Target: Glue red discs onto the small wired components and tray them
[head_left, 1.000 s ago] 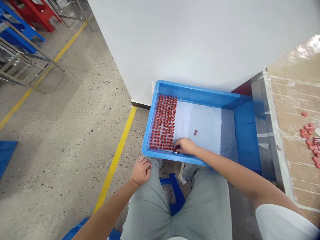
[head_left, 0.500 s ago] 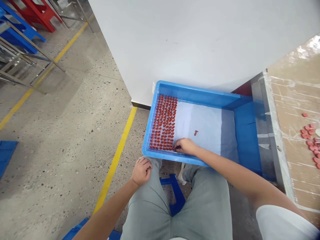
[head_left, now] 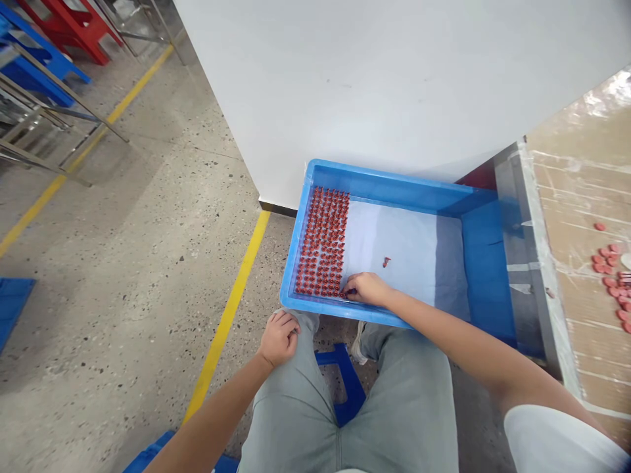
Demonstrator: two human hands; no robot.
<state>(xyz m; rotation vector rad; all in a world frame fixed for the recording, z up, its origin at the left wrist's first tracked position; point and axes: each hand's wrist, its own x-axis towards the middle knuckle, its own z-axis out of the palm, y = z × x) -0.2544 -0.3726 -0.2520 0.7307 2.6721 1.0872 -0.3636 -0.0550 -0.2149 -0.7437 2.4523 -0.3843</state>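
Note:
A blue plastic bin point(head_left: 486, 263) stands on the floor in front of my knees, lined with pale paper. Rows of several small red pieces point(head_left: 323, 240) fill its left side. My right hand point(head_left: 365, 288) is inside the bin at the near end of the rows, fingers pinched on a small red piece at the last row. One loose red piece point(head_left: 386, 261) lies on the paper just beyond that hand. My left hand point(head_left: 279, 337) rests curled on my left knee, with nothing seen in it.
A workbench point(head_left: 582, 197) at the right carries more red pieces point(head_left: 614, 279). A white panel point(head_left: 394, 79) rises behind the bin. Yellow floor lines point(head_left: 229, 312), red and blue stools point(head_left: 59, 33) at far left, a blue stool point(head_left: 345, 381) under me.

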